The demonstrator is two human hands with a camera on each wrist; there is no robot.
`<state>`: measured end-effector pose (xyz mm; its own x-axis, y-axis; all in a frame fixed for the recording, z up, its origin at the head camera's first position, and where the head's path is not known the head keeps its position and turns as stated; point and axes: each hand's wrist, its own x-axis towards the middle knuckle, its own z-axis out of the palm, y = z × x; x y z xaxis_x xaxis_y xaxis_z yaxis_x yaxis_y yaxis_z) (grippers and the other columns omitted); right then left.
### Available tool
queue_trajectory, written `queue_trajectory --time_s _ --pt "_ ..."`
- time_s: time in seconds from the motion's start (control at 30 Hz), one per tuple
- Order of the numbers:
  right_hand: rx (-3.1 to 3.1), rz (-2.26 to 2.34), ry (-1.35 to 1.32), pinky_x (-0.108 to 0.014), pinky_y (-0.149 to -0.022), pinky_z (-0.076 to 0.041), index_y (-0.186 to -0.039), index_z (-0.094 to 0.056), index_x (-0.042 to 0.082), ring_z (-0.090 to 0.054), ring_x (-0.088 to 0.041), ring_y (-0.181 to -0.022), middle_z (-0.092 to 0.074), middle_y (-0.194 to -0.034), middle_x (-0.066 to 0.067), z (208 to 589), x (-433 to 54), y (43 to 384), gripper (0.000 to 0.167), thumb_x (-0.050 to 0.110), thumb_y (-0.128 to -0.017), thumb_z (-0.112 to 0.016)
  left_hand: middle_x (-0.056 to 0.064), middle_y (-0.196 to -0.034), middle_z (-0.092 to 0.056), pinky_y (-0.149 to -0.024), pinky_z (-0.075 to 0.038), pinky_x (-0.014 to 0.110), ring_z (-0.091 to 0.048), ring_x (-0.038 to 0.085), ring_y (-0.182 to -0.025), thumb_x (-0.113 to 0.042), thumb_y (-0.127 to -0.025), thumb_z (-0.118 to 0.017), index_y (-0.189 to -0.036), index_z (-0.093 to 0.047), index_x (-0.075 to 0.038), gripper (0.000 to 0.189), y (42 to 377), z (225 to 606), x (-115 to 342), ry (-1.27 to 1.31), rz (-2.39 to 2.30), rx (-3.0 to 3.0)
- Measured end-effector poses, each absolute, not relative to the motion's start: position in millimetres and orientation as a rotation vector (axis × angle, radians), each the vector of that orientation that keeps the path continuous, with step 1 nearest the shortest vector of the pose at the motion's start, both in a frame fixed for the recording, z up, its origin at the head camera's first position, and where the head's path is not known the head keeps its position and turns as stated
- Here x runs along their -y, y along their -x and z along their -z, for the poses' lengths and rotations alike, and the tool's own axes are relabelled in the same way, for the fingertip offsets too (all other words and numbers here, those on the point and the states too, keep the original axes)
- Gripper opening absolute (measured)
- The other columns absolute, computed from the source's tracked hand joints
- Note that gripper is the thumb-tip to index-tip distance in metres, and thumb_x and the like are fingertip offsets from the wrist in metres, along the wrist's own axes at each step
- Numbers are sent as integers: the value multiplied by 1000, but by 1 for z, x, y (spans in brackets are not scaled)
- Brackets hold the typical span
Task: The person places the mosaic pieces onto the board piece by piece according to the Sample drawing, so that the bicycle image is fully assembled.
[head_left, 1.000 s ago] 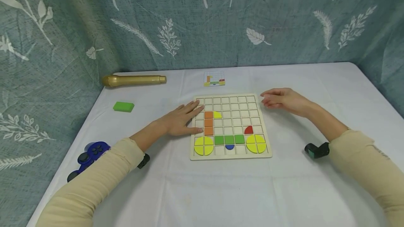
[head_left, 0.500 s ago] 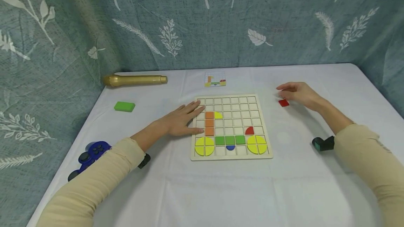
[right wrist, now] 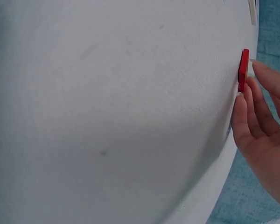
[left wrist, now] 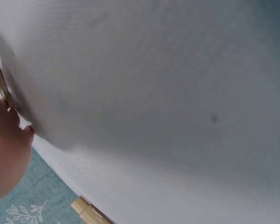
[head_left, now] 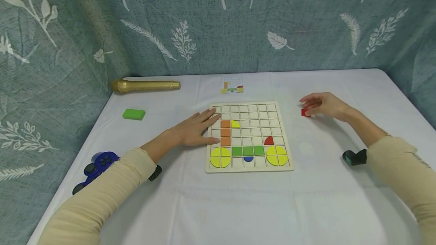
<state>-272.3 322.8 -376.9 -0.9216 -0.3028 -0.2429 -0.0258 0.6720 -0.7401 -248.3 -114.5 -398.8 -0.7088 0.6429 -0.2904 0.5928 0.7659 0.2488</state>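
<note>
A pale wooden grid board (head_left: pixel 250 115) lies in the middle of the table in the head view. My left hand (head_left: pixel 195 129) rests flat with spread fingers on its left edge. Orange squares (head_left: pixel 226 132), green squares (head_left: pixel 247 151), yellow quarter circles (head_left: pixel 220 157), a blue half circle (head_left: pixel 248 159) and a red quarter circle (head_left: pixel 268 140) sit in its cells. To the right of the board, my right hand (head_left: pixel 325 105) pinches a small red square tile (head_left: pixel 304 112) between thumb and fingers. The right wrist view shows this red tile (right wrist: pixel 243 70) edge-on at the fingertips.
A small pattern card (head_left: pixel 232 85) lies behind the board. At the left are a gold microphone (head_left: pixel 146 86), a green block (head_left: pixel 134 114) and a blue game controller (head_left: pixel 102 163), partly hidden by the left sleeve. A patterned curtain (head_left: pixel 238 25) hangs along the table's back edge.
My right hand has moved right, away from the board's edge, to the red tile. The tile lay flat half a second ago and is now pinched and tilted. My left hand stays put.
</note>
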Motion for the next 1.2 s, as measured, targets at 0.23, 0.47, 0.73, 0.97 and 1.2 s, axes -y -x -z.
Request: queue_trajectory --time_s 0.23,0.47,0.73,0.97,1.2 --pt "-2563 1059 333 -18 -76 -48 -130 -52 -7 -55 -31 -105 -56 -122 -25 378 -324 269 45 1 -88 -67 5 -159 4 -115 -3 43 3 23 -144 -64 -91 -45 -155 -6 -19 87 248 400 116 -974 -224 -2597" --pt "-2614 1024 304 -24 -66 -45 -125 -58 -5 -55 -20 -82 -61 -96 -13 378 -329 267 44 14 -88 -71 6 -159 4 -115 -3 44 2 23 -144 -65 -91 -44 -155 -6 -19 88 247 399 116 -983 -228 -2599" --pt "-2658 961 130 -29 -65 -42 -116 -63 -4 -49 -23 -83 -62 -95 -9 377 -337 266 37 22 -90 -69 5 -159 4 -115 -3 43 3 23 -144 -65 -91 -45 -155 -6 -19 88 248 403 116 -978 -217 -2610" --pt "-2629 997 1 -29 -67 -47 -118 -64 -2 -58 -18 -85 -68 -101 -7 377 -340 263 47 34 -89 -70 4 -159 5 -115 -3 43 3 22 -144 -67 -90 -43 -155 -5 -20 89 247 402 115 -975 -199 -2608" --pt "-2533 1103 -48 -28 -68 -51 -124 -60 -3 -60 -16 -82 -67 -106 -7 373 -334 253 51 33 -88 -70 4 -159 6 -115 -2 43 3 22 -144 -67 -90 -43 -155 -5 -20 89 247 403 115 -965 -179 -2613"
